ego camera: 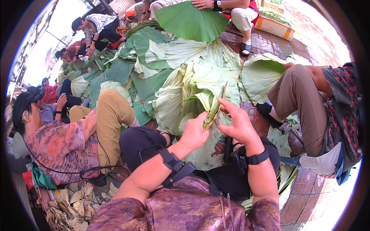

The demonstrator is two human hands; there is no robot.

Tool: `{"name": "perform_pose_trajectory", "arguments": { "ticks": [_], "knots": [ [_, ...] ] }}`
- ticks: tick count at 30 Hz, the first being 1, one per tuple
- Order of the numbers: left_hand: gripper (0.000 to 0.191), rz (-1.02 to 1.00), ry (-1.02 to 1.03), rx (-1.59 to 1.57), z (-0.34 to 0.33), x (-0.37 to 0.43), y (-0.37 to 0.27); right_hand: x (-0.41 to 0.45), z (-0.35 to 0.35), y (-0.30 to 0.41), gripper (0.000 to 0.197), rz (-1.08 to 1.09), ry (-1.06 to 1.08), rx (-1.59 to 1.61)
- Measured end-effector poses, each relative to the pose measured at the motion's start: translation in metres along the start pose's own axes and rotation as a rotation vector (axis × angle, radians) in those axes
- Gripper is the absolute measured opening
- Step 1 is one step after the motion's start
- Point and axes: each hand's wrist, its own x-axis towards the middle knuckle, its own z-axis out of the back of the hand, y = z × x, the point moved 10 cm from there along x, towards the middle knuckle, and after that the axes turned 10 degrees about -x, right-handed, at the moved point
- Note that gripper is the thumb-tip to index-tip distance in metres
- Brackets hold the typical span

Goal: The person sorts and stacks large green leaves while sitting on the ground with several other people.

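My left hand (194, 131) pinches the lower end of a folded, pale green lotus leaf (212, 105) between thumb and fingers. Close on its right, my right hand (235, 119) has its thumb and fingers spread beside the leaf's brownish edge; whether a fingertip touches the leaf I cannot tell. Behind the hands, a crumpled, pale lotus leaf (170, 105) stands partly upright on the pile. Wide, flat lotus leaves (216, 72) lie beneath and beyond it, some with pale undersides up, others dark green. Both wrists wear black straps with small devices.
A person in tan trousers (111, 115) sits close on the left, another in brown trousers (300, 101) on the right. Across the pile, a person holds a large green lotus leaf (192, 21). Dry leaves (70, 208) lie at lower left, near a black cable (72, 172).
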Motion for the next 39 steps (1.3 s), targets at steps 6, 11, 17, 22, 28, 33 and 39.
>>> {"name": "perform_pose_trajectory", "arguments": {
  "ticks": [6,11,17,22,28,33,39],
  "knots": [
    [0.049,-0.329,0.166,0.215,-0.009,-0.022,-0.031,-0.006,-0.015,0.032,0.073,0.242,0.083,-0.586],
    [0.051,-0.355,0.184,0.166,-0.005,-0.027,-0.023,-0.007,-0.05,0.009,0.027,0.148,0.374,-0.634],
    [0.052,-0.156,0.166,-0.024,0.016,-0.01,0.012,-0.006,-0.024,0.018,0.012,0.311,0.075,-0.528],
    [0.042,-0.172,0.306,0.104,0.006,-0.01,0.062,0.006,0.007,0.005,0.014,0.197,0.003,-0.532],
    [0.024,0.233,0.43,-0.299,-0.02,0.02,0.09,0.039,0.031,-0.017,0.011,0.051,-0.146,-0.644],
    [0.03,0.258,0.345,-0.503,-0.021,0.068,0.12,0.107,0.032,-0.03,0.019,-0.032,-0.195,-0.775],
    [0.03,0.654,-0.328,-0.954,0.033,0.137,0.25,0.172,0.025,-0.008,0.065,-0.009,-0.455,-0.712]
  ]
}}
